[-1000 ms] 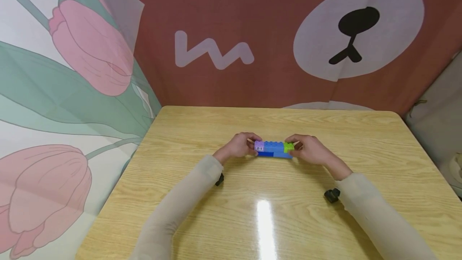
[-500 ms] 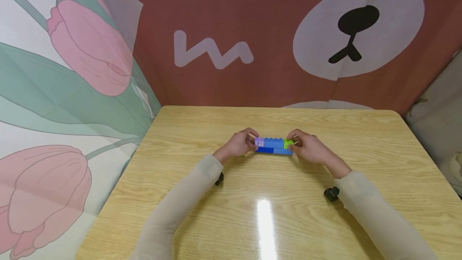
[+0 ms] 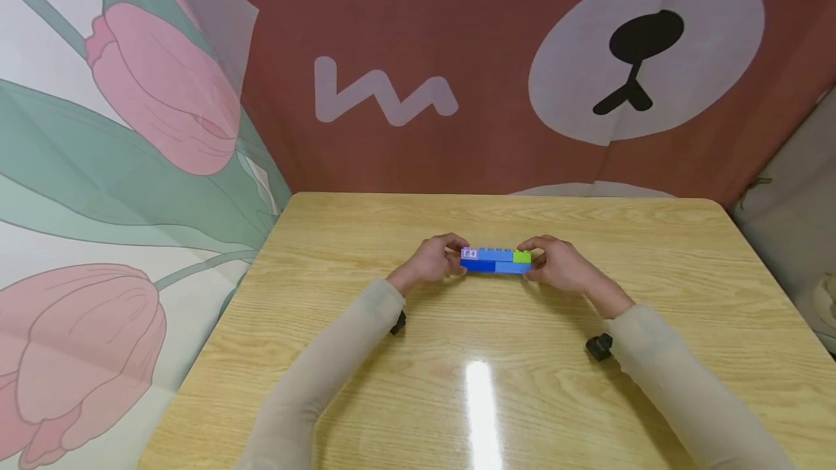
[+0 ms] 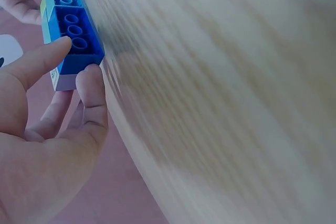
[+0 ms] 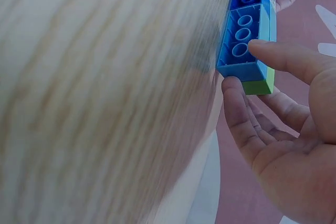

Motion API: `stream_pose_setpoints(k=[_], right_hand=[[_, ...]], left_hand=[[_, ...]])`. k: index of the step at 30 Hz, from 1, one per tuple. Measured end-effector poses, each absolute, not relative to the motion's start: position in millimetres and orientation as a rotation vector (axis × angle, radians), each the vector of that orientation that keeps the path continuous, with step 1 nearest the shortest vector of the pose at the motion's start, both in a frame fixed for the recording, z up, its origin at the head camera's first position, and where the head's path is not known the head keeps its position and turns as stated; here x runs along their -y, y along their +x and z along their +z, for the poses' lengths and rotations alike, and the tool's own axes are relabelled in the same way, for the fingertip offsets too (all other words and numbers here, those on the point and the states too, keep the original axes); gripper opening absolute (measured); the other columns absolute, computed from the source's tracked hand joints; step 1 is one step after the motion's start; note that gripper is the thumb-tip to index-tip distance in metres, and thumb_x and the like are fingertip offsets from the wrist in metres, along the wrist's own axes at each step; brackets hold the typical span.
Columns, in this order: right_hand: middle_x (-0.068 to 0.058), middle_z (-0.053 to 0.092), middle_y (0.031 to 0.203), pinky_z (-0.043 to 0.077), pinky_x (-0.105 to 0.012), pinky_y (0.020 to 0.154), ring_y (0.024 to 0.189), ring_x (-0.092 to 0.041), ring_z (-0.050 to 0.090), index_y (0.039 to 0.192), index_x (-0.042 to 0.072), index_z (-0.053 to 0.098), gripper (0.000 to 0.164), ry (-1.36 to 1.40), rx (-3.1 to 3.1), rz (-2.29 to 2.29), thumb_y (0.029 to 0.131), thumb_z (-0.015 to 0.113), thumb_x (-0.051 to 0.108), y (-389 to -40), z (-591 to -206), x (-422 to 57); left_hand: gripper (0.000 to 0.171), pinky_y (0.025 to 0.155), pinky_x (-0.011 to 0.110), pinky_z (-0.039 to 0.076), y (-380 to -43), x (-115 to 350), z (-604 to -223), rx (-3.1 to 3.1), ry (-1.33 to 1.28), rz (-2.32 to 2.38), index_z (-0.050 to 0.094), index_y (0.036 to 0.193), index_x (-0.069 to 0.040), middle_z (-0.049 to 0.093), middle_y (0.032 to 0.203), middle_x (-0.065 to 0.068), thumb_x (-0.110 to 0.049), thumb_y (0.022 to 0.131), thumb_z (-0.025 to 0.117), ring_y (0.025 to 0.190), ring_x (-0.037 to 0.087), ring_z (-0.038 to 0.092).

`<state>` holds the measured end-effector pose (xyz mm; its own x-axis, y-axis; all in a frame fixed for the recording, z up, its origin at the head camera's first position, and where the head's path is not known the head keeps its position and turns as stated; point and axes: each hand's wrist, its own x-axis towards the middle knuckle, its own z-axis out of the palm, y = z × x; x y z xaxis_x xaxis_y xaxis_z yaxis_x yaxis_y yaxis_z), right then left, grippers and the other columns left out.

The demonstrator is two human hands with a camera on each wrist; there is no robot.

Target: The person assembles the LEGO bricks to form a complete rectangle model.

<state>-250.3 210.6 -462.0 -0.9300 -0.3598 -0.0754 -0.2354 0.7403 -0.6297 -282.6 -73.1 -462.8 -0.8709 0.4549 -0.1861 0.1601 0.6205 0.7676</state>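
A bar of joined toy building bricks hangs between both hands above the table. Its lower row pairs a dark blue brick with a lighter blue brick. On top sit a purple printed brick, a blue brick and a green brick. My left hand pinches the purple and dark blue end, thumb on the hollow underside in the left wrist view. At the green end, my right hand pinches likewise, its thumb against the lighter blue brick's underside. Both wrist views show hollow tubes underneath.
The wooden table reaches back to a reddish-brown curtain with a bear print. At left hangs a tulip-print curtain. Black wrist devices sit beneath both sleeves.
The brick bar has tilted, its front side turning more toward the head view and its studs less visible. Both hands have risen slightly with it, keeping hold of the ends.
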Motion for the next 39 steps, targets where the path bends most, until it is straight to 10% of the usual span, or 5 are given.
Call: stream_pose_setpoints(k=[39], right_hand=[[-0.025,0.061,0.133,0.06,-0.037,0.079,0.11,-0.035,0.069,0.139,0.003,0.055,0.051,-0.514,-2.669,-0.944,0.093,0.072,0.02,-259.0,-458.2,-212.4]], left_hand=[[0.04,0.08,0.028,0.057,-287.8,80.2,-465.9,-2.502,0.498,1.125,0.064,0.13,-0.015,0.066,0.124,0.007,-0.012,0.091,0.074,0.105,0.019,0.068]])
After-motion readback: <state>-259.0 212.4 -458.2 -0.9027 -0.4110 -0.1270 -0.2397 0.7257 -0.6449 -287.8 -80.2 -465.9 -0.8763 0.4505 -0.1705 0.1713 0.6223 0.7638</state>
